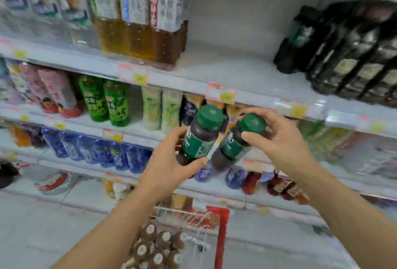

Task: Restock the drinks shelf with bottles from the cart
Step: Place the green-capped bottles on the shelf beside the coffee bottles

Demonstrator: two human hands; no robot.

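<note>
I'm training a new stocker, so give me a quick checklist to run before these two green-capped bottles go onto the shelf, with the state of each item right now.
1. Left hand grip on the left bottle: ok, fingers wrap the label.
2. Right hand grip on the right bottle: ok, held near the cap.
3. Caps sealed: cannot tell.
4. Free space on the shelf: ok, a bare gap lies beside the dark bottles.
5. Same product as those dark bottles: cannot tell, too blurred.
6. More stock in the cart: ok, brown bottles remain.

A shop aisle; tiered shelves of bottled drinks, price tags on edges; cart below.
</note>
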